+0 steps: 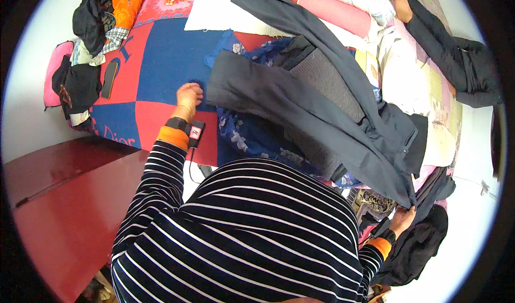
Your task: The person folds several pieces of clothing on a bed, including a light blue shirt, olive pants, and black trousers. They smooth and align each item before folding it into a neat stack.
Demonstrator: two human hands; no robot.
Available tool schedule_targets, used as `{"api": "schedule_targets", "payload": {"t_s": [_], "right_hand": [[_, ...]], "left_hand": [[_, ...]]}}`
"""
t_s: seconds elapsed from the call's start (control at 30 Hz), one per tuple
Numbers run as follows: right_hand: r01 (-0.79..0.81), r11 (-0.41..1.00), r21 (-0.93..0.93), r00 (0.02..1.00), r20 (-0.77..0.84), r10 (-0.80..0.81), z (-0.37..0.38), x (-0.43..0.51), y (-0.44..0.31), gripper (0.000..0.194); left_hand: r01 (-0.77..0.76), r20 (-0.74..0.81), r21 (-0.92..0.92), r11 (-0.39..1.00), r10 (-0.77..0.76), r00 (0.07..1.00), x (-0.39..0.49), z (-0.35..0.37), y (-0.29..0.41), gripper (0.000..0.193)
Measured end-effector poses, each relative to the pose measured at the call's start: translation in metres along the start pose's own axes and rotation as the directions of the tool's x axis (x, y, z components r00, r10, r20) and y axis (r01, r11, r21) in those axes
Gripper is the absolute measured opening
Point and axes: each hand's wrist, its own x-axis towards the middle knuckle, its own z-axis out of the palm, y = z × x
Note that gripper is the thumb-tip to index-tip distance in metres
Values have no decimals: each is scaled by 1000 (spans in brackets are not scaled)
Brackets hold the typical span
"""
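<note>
Dark grey trousers (277, 89) lie stretched across the bed, their two legs spread apart and the waist end towards the lower right. My right hand (403, 221) grips the edge of the trousers at that end. My left hand (190, 96), its fingers curled in and nothing visible in them, is over the blue and red checkered blanket (165, 61), just left of the nearer leg's hem. Beneath the trousers are a dark grey textured cloth (328, 83) and a navy floral cloth (237, 134), both partly hidden.
A white cloth (217, 11) and a pink roll (338, 11) lie farther back. Another person's black-clad leg (434, 33) rests at the far right. Piled clothes (86, 25) and a dark flat object (109, 79) are at left. Glossy red furniture (80, 182) stands lower left; black cloth (422, 242) lies lower right.
</note>
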Motion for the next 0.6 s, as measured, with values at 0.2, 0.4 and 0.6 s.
{"api": "schedule_targets", "payload": {"t_s": [0.2,0.4,0.6], "right_hand": [[133,989,-67,965,-220,-145,18,-19,-3,43],[256,934,-250,910,-264,-320,27,-12,-10,35],[180,976,123,963,-223,-150,46,-31,-14,26]], "left_hand": [[-1,28,143,990,-3,1000,-9,29,-19,25],[-278,217,282,918,222,951,21,30,-49,22],[-294,67,5,956,293,954,25,17,-54,16]]}}
